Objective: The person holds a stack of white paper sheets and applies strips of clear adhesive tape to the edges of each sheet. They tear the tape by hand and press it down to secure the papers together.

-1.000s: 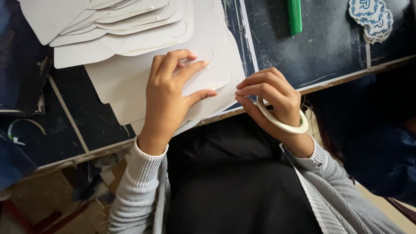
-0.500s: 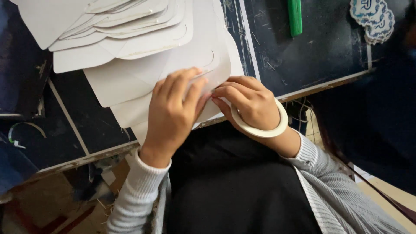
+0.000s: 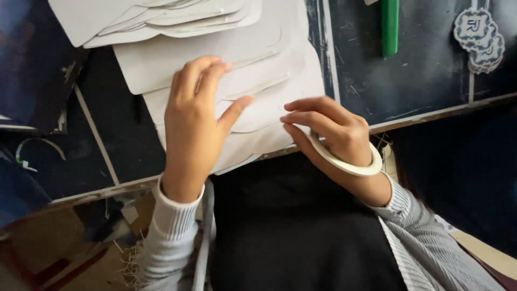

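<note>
Left hand (image 3: 194, 124) lies flat on the white card sheets (image 3: 269, 91), fingers loosely spread, thumb out, pressing the top sheet down. Right hand (image 3: 331, 132) has its fingers curled at the sheets' right edge near the bench lip, fingertips pinched close together; what they pinch cannot be made out. A roll of white tape (image 3: 350, 161) sits round the right wrist like a bangle. The sheets are plain white, curved-edged, fanned in an overlapping stack, some with thin curved slits. They lie on a dark scratched bench (image 3: 420, 75) with pale strips. A green marker (image 3: 390, 27) and patterned blue-white stickers (image 3: 482, 37) lie further right. Striped grey sleeves, black lap below.
</note>
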